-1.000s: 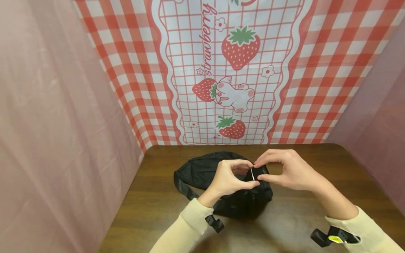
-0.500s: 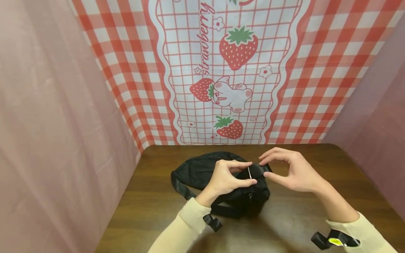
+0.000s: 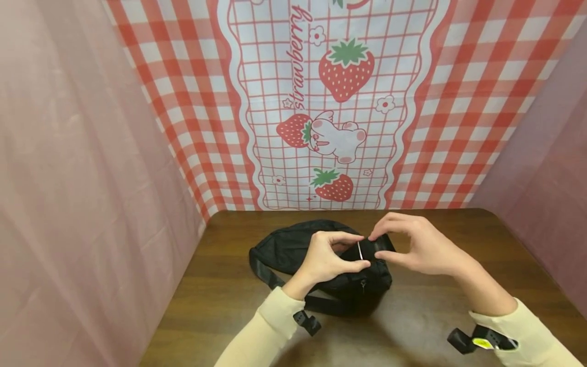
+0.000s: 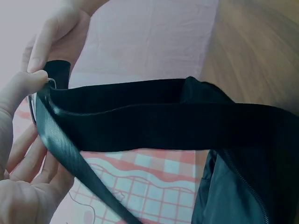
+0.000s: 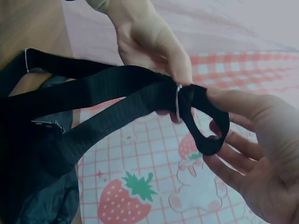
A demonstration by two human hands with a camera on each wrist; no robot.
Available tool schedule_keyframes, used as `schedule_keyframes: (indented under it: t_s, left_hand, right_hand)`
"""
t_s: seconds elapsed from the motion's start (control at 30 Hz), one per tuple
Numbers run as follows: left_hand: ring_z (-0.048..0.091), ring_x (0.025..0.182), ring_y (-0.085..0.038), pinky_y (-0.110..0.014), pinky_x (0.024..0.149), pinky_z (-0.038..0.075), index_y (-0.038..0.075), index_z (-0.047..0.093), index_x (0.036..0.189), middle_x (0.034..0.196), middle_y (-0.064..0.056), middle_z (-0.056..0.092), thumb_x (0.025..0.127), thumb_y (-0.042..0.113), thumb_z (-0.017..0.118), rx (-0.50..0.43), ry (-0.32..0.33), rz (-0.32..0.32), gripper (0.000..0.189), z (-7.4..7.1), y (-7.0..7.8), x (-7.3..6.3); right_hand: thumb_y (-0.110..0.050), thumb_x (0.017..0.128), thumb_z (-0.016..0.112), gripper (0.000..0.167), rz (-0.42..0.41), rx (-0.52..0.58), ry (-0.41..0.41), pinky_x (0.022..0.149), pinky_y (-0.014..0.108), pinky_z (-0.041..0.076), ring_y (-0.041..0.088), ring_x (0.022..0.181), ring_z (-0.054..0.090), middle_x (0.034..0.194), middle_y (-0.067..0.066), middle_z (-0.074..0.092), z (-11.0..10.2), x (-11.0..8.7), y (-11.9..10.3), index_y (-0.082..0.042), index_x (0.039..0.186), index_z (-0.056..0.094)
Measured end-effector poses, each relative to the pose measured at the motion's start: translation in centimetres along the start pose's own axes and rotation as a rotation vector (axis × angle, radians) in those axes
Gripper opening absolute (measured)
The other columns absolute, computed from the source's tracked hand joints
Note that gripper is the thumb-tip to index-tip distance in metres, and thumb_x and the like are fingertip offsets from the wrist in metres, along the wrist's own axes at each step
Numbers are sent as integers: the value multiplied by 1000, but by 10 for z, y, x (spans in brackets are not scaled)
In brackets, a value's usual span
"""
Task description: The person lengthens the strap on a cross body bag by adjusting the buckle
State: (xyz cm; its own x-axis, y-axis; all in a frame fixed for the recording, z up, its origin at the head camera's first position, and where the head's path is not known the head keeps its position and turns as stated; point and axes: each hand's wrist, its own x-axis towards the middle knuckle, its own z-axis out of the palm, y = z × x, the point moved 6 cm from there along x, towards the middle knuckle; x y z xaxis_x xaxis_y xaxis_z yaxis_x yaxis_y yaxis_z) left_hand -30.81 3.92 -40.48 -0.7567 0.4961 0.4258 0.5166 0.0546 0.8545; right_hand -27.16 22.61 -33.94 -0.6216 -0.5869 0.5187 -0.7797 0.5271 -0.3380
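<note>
A black fabric bag (image 3: 289, 247) lies on the table, its black webbing strap (image 4: 140, 126) raised above it. Between thumb and fingers, my left hand (image 3: 323, 260) pinches the thin metal slider buckle (image 3: 359, 250) on that strap. In the right wrist view the strap passes through the buckle (image 5: 177, 103) and forms a small open loop (image 5: 224, 126). My right hand (image 3: 417, 244) holds this loop by its edges with thumb and fingertips, just right of the buckle. A zipper (image 4: 245, 184) shows on the bag in the left wrist view.
The brown wooden table (image 3: 458, 306) runs under everything. Behind it hangs a strawberry-print checked cloth (image 3: 344, 127). Pink curtains (image 3: 91, 204) close off both sides. Another strap section (image 3: 266, 275) curves off the bag's left end, and a second metal ring (image 5: 26, 60) sits farther along the webbing.
My right hand drew slightly away to the right half a second ago, then came back left toward the buckle. The left hand keeps its pinch, almost unmoved.
</note>
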Motion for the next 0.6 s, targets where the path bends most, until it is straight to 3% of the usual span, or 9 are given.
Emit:
schedule_keyframes:
  t_s: [0.27,0.4,0.6]
  left_hand:
    - [75,110,-8,-24,92,63,10,82,121,119,-9,81,81,15,94,15,51,13,42,-5,0,0]
    - [76,109,-6,-23,96,61,9,82,120,117,-10,82,79,13,95,14,46,7,43,-3,-1,0]
    - [77,106,-5,-22,94,62,8,83,118,113,-11,83,77,12,97,51,12,14,44,3,2,1]
  right_hand:
    - [-3,83,90,51,88,96,47,90,12,51,2,104,65,115,-16,70,-14,-19,21,-29,124,74]
    - [-6,83,91,49,119,31,22,91,13,51,2,105,66,114,-19,68,-8,-27,27,-31,121,75]
    - [-13,75,96,50,25,-58,-15,94,15,55,9,115,70,128,-11,71,6,-18,12,-30,118,75]
